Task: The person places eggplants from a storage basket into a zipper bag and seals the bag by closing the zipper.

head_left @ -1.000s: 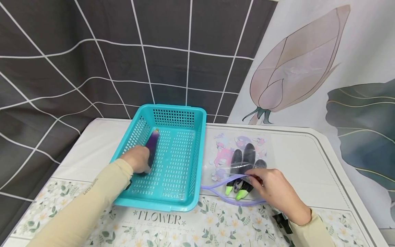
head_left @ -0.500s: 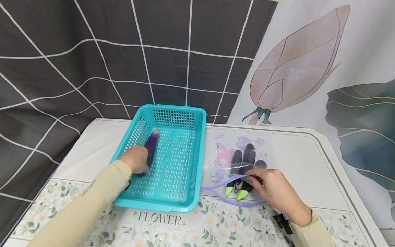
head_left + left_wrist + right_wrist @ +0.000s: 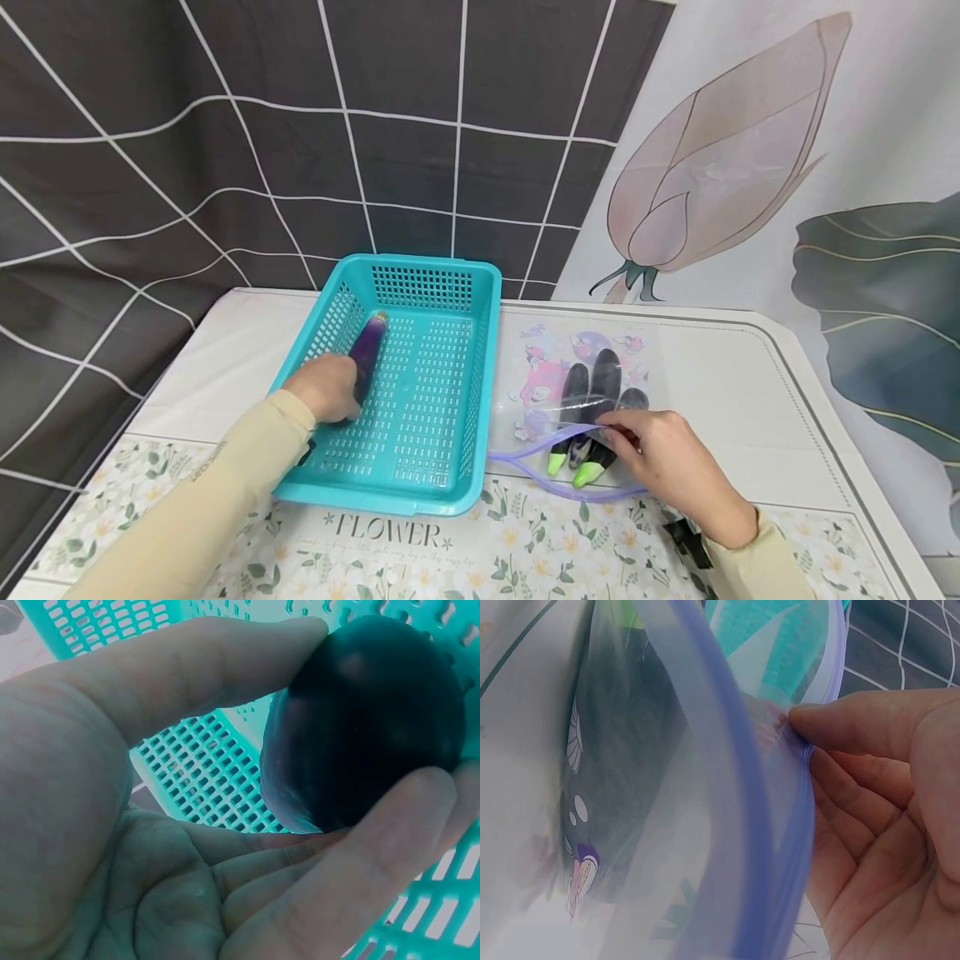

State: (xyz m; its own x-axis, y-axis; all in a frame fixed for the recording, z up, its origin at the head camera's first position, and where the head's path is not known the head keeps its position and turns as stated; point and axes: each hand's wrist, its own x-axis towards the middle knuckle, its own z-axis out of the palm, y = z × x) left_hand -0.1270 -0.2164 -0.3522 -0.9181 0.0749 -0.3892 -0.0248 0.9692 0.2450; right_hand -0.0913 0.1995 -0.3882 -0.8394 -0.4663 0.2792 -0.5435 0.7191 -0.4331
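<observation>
In the head view a dark purple eggplant point(image 3: 368, 352) lies along the left side of the turquoise basket point(image 3: 405, 505). My left hand point(image 3: 324, 388) holds its near end; in the left wrist view the thumb and fingers close around the rounded end of the eggplant point(image 3: 364, 724). To the right, my right hand point(image 3: 660, 446) pinches the purple zip edge of a clear printed zip bag point(image 3: 525, 392) between thumb and fingers, and the bag's mouth gapes. Several dark eggplants point(image 3: 606, 375) lie inside it, some with bright green ends toward the mouth.
A white table point(image 3: 738, 392) with a floral cloth point(image 3: 480, 567) along its front carries the basket and the bag side by side. Behind rises a dark grid-patterned curtain point(image 3: 405, 158), with a white flower-printed one point(image 3: 720, 167) at right.
My left hand has shifted slightly left, and the eggplant's near end has swung a little left with it. The right hand and the bag have stayed put.
</observation>
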